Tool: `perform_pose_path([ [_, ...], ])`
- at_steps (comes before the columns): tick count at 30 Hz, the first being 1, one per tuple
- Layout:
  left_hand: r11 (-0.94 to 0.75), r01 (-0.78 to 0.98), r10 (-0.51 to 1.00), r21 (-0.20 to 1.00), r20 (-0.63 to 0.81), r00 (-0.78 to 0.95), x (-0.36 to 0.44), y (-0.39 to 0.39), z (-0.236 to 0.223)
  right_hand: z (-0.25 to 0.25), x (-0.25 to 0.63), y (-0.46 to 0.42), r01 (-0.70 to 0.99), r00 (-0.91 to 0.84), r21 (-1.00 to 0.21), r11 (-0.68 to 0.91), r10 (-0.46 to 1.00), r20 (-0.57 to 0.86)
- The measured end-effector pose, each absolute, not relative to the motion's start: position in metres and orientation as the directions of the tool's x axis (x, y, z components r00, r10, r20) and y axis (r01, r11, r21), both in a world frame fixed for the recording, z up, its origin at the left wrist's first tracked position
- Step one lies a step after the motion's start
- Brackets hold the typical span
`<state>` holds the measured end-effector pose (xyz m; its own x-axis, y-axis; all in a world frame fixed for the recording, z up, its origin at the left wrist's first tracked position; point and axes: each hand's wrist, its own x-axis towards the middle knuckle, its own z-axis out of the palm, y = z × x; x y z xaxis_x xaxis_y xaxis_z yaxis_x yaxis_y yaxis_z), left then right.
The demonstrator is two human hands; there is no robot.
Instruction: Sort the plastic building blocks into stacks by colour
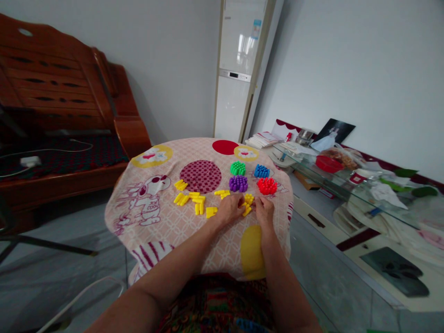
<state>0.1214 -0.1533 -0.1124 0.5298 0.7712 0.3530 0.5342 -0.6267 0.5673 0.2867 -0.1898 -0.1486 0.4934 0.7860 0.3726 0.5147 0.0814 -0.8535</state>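
Small yellow plastic pegs (249,199) stand in a cluster, with a few lying beside it, between my two hands. My left hand (231,208) is at the left side of this cluster, its fingers bent and pressed together; the fingertips are partly hidden. On the right side, my right hand (264,210) has its fingers closed in a pinch close to the pegs. What either hand holds is too small to make out. More yellow pegs (199,203) lie in several loose groups to the left. Behind my hands stand tight clusters of purple pegs (238,183), green pegs (237,168), blue pegs (262,171) and red pegs (267,186).
A patterned cloth (166,231) covers the round table. To the right is a glass-topped cabinet (347,196) crowded with papers, bags and a red lid (328,163). A wooden bench (62,92) is at the left, and a tall white air conditioner (232,101) stands behind.
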Motion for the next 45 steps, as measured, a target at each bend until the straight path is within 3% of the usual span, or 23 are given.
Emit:
perform_pose_path([
  [10,-0.634,0.474,0.762,0.611,0.389,0.518,0.12,-0.156,-0.108,-0.146,0.286,-0.191,0.534,0.497,-0.843,0.057,0.786,0.368],
  [21,-0.612,0.539,0.784,0.579,0.359,0.506,0.125,-0.156,-0.108,-0.146,0.287,-0.191,0.549,0.497,-0.835,0.043,0.786,0.367],
  [25,-0.606,0.612,0.793,0.508,0.323,0.517,0.104,-0.154,-0.093,-0.148,0.286,-0.191,0.549,0.494,-0.834,0.061,0.781,0.382],
  [30,-0.558,0.768,0.821,0.313,0.072,0.567,0.055,-0.149,-0.066,-0.149,0.285,-0.191,0.541,0.506,-0.839,0.06,0.773,0.381],
  [33,-0.585,0.763,0.796,0.274,0.014,0.605,0.036,-0.149,-0.064,-0.147,0.285,-0.191,0.549,0.505,-0.834,0.055,0.773,0.384],
  [42,-0.582,0.773,0.808,0.252,0.071,0.585,0.038,-0.142,-0.069,-0.139,0.281,-0.194,0.56,0.512,-0.827,0.04,0.768,0.384],
  [45,-0.592,0.748,0.802,0.3,0.124,0.584,0.047,-0.141,-0.064,-0.138,0.281,-0.194,0.566,0.501,-0.823,0.051,0.771,0.393],
])
